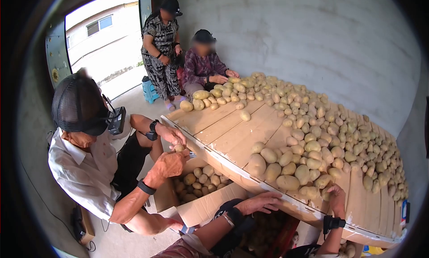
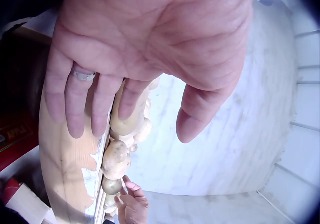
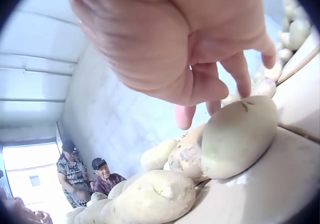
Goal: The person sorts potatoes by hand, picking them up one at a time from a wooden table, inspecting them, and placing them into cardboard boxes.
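My left hand [image 1: 261, 202] lies at the near edge of the wooden table [image 1: 232, 135], its fingers extended and nothing in them. In the left wrist view this hand [image 2: 150, 38] shows its palm and a ring [image 2: 83, 75]. My right hand [image 1: 337, 198] is at the front of the potato heap [image 1: 324, 137], fingertips close to a potato [image 1: 325, 194] by the edge. Seen from the right wrist, the right hand [image 3: 195, 48] hovers with loosely bent, spread fingers just over and behind a large potato [image 3: 240, 136]. Another potato [image 3: 155, 196] lies lower down.
On the left a seated person in a white shirt [image 1: 85, 168] holds a small potato [image 1: 179, 148]. Below the table stand a cardboard box [image 1: 212, 203] of potatoes and a red crate [image 1: 281, 240]. Two people and a blue stool [image 1: 150, 91] are at the far end.
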Action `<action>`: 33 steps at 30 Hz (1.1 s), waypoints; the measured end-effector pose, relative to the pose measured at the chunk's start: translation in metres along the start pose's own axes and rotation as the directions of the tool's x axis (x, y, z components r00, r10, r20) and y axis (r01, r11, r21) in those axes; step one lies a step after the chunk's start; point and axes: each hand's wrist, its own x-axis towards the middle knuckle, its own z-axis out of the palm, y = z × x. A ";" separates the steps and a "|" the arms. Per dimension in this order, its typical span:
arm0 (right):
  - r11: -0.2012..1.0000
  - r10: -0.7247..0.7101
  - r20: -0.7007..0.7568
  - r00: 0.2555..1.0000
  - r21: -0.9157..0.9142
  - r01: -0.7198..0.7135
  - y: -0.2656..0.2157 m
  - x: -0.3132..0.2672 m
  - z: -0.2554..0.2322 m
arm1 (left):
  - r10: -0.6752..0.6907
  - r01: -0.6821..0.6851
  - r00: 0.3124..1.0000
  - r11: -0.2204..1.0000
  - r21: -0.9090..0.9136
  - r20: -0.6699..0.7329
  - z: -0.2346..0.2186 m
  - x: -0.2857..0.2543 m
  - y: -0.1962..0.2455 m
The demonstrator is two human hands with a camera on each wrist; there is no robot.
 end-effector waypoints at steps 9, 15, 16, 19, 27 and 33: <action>0.992 -0.004 -0.076 0.997 0.126 0.014 -0.080 -0.010 0.021 | 0.013 -0.012 1.000 0.999 -0.030 0.003 -0.002 -0.001 0.002; 0.958 -0.141 0.166 0.976 -0.226 0.177 -0.069 -0.011 0.051 | 0.025 -0.024 1.000 0.999 -0.021 0.018 -0.002 0.001 -0.002; 0.959 -0.098 0.172 0.980 -0.247 0.139 -0.071 -0.012 0.053 | 0.022 -0.022 1.000 1.000 -0.020 0.020 0.000 0.002 -0.002; 0.940 -0.053 0.198 0.979 -0.322 0.116 -0.072 -0.009 0.060 | -0.012 0.012 1.000 1.000 0.010 0.004 0.002 0.002 0.002; 0.930 0.029 0.261 0.965 -0.360 0.069 -0.085 -0.015 0.044 | 0.004 -0.004 1.000 1.000 0.009 0.012 0.001 0.007 -0.005; 0.999 -0.011 0.471 0.882 0.037 -0.008 -0.099 -0.022 0.025 | 0.030 -0.030 1.000 1.000 -0.003 0.007 0.003 0.006 -0.005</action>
